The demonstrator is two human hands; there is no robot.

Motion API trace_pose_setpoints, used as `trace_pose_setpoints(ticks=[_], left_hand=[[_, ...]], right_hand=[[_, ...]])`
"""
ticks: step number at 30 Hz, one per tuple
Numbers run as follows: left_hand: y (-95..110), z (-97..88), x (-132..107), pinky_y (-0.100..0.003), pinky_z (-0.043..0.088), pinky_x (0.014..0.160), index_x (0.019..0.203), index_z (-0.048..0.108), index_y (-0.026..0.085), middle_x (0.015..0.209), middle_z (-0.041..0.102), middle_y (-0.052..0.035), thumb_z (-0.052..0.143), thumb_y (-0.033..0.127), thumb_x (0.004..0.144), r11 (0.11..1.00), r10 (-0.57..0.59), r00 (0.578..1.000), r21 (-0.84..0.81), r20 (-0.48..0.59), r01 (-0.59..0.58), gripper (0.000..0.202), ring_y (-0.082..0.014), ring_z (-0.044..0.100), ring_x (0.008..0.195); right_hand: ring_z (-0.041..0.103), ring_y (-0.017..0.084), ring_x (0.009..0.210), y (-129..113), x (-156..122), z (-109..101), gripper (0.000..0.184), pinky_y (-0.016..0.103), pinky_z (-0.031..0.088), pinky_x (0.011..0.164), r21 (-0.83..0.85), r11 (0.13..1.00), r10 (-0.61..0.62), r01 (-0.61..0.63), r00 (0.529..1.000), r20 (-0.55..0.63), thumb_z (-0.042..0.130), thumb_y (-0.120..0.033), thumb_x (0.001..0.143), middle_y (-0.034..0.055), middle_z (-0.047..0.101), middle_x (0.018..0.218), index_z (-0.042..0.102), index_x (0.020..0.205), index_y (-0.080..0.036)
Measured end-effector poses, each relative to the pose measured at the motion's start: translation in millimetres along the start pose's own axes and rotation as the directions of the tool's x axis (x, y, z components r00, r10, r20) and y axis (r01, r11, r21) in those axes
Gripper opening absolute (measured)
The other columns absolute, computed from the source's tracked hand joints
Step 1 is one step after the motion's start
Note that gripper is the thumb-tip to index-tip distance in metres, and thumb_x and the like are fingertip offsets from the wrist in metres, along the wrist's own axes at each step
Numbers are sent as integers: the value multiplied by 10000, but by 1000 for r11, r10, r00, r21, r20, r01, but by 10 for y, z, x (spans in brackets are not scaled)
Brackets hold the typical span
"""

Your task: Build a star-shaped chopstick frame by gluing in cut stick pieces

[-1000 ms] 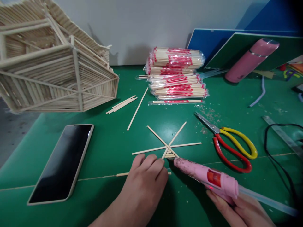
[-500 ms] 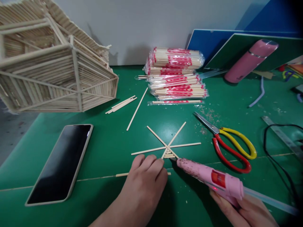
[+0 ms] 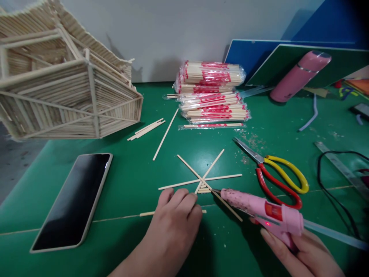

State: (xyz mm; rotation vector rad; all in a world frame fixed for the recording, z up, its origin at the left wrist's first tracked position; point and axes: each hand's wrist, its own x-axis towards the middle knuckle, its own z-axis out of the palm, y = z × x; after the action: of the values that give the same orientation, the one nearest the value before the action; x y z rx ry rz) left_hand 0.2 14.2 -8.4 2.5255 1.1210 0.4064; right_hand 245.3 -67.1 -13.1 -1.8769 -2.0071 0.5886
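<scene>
Several thin wooden sticks cross in a star shape (image 3: 201, 179) on the green table (image 3: 129, 181), with a few short pieces stacked at the crossing. My left hand (image 3: 177, 219) rests palm down just below and left of the star, fingers curled onto a stick lying flat under it. My right hand (image 3: 300, 254) grips a pink hot glue gun (image 3: 265, 211) at the lower right. Its red light is on. The nozzle points left and touches the crossing of the sticks.
A large stick-built structure (image 3: 66, 84) stands at the back left. A phone (image 3: 73, 198) lies face up at left. Wrapped stick bundles (image 3: 211, 92) are stacked at the back. Red and yellow scissors (image 3: 276, 173), a pink flask (image 3: 300, 75), a ruler (image 3: 340, 165) and a black cable (image 3: 334, 192) lie right.
The glue gun and my right hand have drawn back to the right and a little lower. One diagonal stick now shows its full length below the nozzle. My left hand has stayed in place.
</scene>
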Motion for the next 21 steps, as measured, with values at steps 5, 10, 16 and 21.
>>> trace_pose_setpoints(ticks=[5, 10, 16, 21], left_hand=[[36, -32, 24, -384, 301, 746, 720, 559, 184, 797, 593, -21, 405, 128, 789, 1000, -26, 1000, 13, -3, 26, 178, -181, 486, 783], [65, -58, 29, -367, 310, 737, 699, 574, 190, 769, 598, -13, 443, 144, 781, 997, -59, 998, 53, 2, 59, 161, -175, 493, 777], [87, -106, 57, -364, 307, 711, 634, 553, 175, 693, 557, -15, 450, 117, 772, 984, -53, 997, 165, -55, 61, 182, -170, 481, 732], [114, -105, 108, -395, 303, 754, 671, 552, 173, 719, 544, -22, 484, 84, 743, 963, -29, 999, 268, -33, 36, 134, -188, 464, 793]], right_hand=[[591, 160, 488, 28, 117, -43, 136, 196, 514, 456, 265, 953, 165, -143, 984, -62, 503, -337, 769, -17, 583, 556, 548, 857, -243], [599, 160, 572, 95, 286, -158, 283, 200, 503, 503, 447, 846, 412, -290, 888, -203, 575, -352, 724, 5, 602, 707, 510, 971, -229], [493, 122, 535, 420, 629, -494, 238, 220, 360, 462, 34, 908, 373, -417, 771, -517, 531, -444, 727, -17, 472, 600, 552, 748, -207], [539, 141, 508, 879, 929, -487, 497, 266, 395, 499, 2, 874, 435, -487, 780, -449, 487, -511, 723, 56, 596, 651, 561, 1030, -126]])
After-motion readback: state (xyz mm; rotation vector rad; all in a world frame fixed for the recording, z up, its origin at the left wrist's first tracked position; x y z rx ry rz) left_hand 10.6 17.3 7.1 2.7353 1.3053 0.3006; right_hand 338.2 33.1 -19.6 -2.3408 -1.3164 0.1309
